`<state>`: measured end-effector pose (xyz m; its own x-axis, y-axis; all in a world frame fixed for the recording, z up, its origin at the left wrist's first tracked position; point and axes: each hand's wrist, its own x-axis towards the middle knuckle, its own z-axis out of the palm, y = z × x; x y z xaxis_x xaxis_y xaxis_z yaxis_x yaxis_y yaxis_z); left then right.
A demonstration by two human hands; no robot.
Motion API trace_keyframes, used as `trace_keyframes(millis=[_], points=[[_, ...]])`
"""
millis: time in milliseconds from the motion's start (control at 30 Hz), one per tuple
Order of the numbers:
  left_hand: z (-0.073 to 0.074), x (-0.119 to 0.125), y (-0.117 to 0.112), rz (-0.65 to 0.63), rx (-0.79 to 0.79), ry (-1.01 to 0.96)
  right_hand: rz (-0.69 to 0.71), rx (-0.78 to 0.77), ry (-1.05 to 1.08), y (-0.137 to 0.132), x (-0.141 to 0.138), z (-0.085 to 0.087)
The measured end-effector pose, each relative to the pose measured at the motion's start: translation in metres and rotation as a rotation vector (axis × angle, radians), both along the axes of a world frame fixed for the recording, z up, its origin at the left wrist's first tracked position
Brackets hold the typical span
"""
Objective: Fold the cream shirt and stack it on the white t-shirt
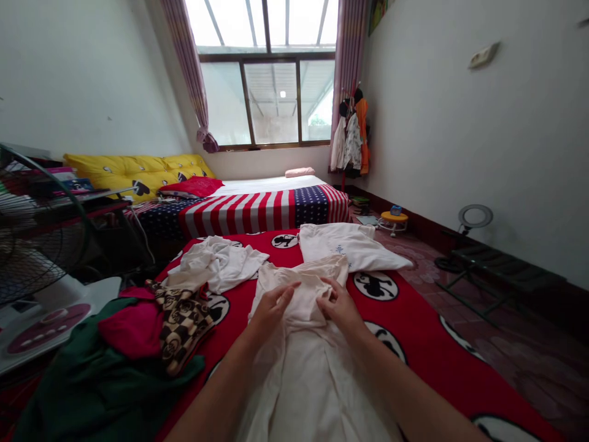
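Observation:
A cream garment lies stretched out before me on a red blanket with black-and-white round prints. My left hand and my right hand both rest on its upper part, fingers curled and pinching folds of the cloth. Beyond them lie two white shirts, one crumpled at the left and one spread flat at the right.
A heap of clothes sits at my left: a dark green one, a pink one and a brown checked one. A fan stands far left. A flag-patterned bed lies ahead, a dark bench along the right wall.

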<state>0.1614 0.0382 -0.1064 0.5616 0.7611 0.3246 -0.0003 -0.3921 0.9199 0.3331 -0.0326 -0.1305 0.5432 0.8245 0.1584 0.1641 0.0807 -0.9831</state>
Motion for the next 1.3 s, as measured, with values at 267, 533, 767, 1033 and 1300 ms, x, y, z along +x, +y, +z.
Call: trace_keyframes(millis=[267, 533, 767, 1033, 1300], points=[[-0.024, -0.024, 0.017, 0.004, 0.151, 0.352, -0.126, -0.042, -0.292, -0.009, 0.013, 0.008], [-0.029, -0.018, 0.011, 0.077, 0.364, 0.605, -0.062, -0.141, -0.394, -0.02, 0.0, 0.009], [-0.028, -0.017, 0.004, 0.103, 0.37, 0.597, -0.064, -0.184, -0.637, -0.033, 0.004, 0.01], [-0.008, 0.001, 0.045, 0.268, 0.229, 0.104, -0.073, -0.182, -0.969, 0.01, 0.01, 0.039], [-0.034, 0.008, 0.078, 0.307, 0.235, 0.268, -0.097, -0.461, -1.036, 0.047, 0.038, 0.026]])
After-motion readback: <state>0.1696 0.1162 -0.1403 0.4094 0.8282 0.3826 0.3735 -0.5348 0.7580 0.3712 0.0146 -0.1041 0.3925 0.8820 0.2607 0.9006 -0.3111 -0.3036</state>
